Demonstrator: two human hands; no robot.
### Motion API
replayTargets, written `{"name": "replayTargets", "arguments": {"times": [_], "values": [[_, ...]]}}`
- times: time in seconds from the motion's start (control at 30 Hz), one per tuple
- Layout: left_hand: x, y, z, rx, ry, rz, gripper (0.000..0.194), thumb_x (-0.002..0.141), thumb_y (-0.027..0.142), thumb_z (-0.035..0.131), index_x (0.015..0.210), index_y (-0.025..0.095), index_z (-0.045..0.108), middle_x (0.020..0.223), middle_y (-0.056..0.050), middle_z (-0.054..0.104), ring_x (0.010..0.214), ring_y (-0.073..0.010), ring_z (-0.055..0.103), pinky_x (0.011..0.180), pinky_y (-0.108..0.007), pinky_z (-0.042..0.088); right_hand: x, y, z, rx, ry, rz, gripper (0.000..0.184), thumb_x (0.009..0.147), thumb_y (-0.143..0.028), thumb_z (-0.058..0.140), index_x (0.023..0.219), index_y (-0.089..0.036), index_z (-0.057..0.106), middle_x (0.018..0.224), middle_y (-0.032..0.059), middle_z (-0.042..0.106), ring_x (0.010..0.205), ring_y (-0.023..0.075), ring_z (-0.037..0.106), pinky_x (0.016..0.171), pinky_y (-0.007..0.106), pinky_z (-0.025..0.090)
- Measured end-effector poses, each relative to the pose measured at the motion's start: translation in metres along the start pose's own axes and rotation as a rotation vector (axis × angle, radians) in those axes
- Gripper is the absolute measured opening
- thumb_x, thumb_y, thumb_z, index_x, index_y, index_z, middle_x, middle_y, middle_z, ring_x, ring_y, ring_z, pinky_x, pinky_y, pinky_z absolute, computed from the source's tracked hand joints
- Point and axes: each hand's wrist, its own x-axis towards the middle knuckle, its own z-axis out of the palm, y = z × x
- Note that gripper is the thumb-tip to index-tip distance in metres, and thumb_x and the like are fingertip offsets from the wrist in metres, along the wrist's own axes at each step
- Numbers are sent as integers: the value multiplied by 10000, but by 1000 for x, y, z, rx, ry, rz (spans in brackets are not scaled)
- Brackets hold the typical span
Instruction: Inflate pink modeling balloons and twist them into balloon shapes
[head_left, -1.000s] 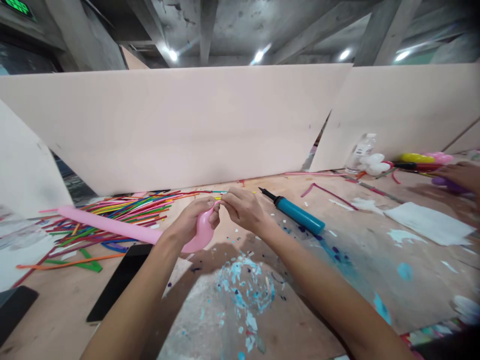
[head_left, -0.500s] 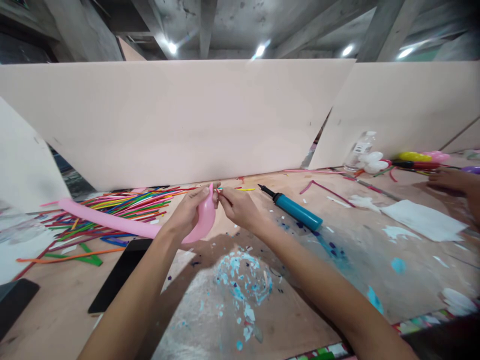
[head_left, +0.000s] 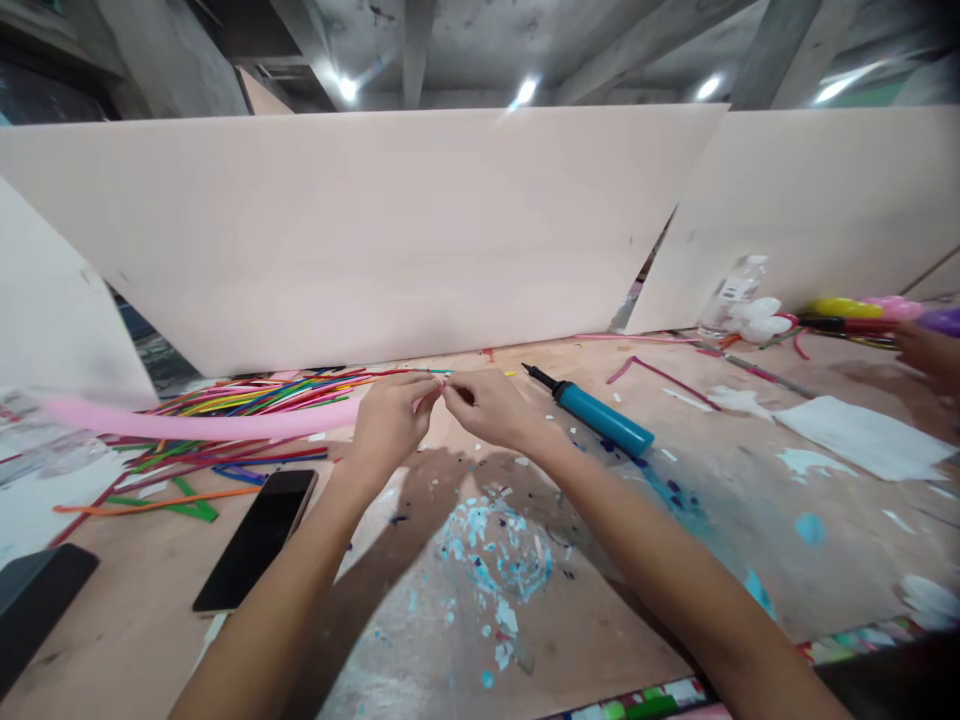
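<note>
A long inflated pink balloon [head_left: 217,427] stretches leftward from my hands above the table. My left hand [head_left: 394,420] is closed around its near end, thumb and fingers pinched together. Fingertips of my right hand [head_left: 491,408] meet those of the left, pinching a small bit of pink at the balloon's end; the exact hold is mostly hidden by the fingers. Right of my right hand lies a blue hand pump [head_left: 606,417] with a black nozzle. Behind and left of my hands, many uninflated balloons [head_left: 277,395] in several colours lie in a loose pile, partly behind the pink one.
A black phone [head_left: 259,540] and a dark object [head_left: 45,600] lie at the left. Pale panels [head_left: 405,240] stand along the back. At right are a plastic bottle [head_left: 735,295], white paper [head_left: 862,435], balloons and another person's hand [head_left: 930,350]. Blue paint flakes [head_left: 495,550] spot the table.
The pink balloon has straightened from a bent curve at my left hand and now extends further left. My hands have drawn close together, fingertips meeting.
</note>
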Motion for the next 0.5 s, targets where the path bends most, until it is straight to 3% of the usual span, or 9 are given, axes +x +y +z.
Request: {"name": "replayTargets", "arguments": {"times": [0.13, 0.27, 0.5], "values": [[0, 1, 0, 25, 104, 9, 141, 837, 290, 614, 855, 229, 740, 966, -84, 730, 926, -251, 648, 852, -365, 467, 3, -8, -5, 158, 15, 94, 286, 842, -212, 447, 560, -169, 416, 525, -34, 414, 513, 86, 370, 493, 254, 195], [-1, 7, -2, 1, 138, 65, 181, 846, 354, 612, 790, 227, 728, 933, -92, 719, 897, -238, 629, 847, -363, 457, 5, -13, -11, 292, -29, 155, 293, 853, -241, 413, 570, -181, 367, 544, -42, 337, 531, 86, 356, 497, 248, 209], [0, 13, -4, -34, 98, 167, 237, 918, 272, 486, 953, 201, 710, 1003, -112, 639, 924, -211, 547, 824, -342, 427, 5, -10, -19, 342, -14, 205, 281, 865, -259, 411, 601, -191, 342, 579, -51, 296, 541, 84, 321, 509, 242, 230]]}}
